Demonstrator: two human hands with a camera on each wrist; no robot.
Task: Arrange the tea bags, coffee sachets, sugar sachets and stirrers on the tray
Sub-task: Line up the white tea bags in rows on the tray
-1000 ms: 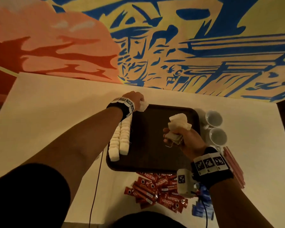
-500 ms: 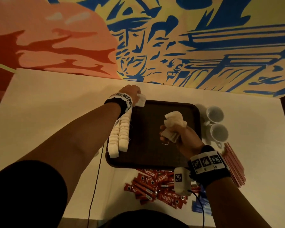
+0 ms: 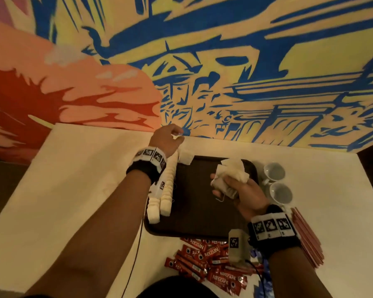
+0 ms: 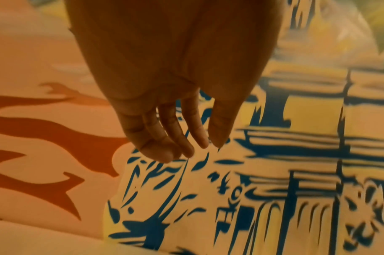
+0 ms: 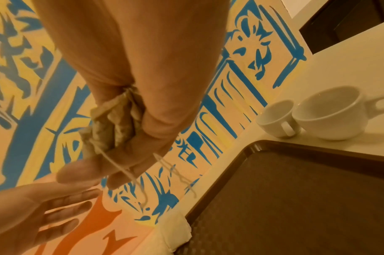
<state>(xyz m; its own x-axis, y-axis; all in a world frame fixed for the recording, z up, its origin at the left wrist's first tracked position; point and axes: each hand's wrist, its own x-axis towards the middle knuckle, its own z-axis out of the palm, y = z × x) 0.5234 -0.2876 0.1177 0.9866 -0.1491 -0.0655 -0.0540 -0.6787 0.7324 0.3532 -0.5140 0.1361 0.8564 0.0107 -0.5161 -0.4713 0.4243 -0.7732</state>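
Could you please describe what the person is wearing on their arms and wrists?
Both forearms are bare. Each wrist carries a black band topped with white tiles printed with black square markers. A pale camera box with its own marker hangs under the right wrist, trailing a thin black cable.

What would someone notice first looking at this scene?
Probably the dark tray mid-table, with a neat row of tea bags along its left edge. Above it the right hand grips a bunch of tea bags, while the left hand hangs open at the far left corner. Behind, a bold blue-and-orange mural fills the wall.
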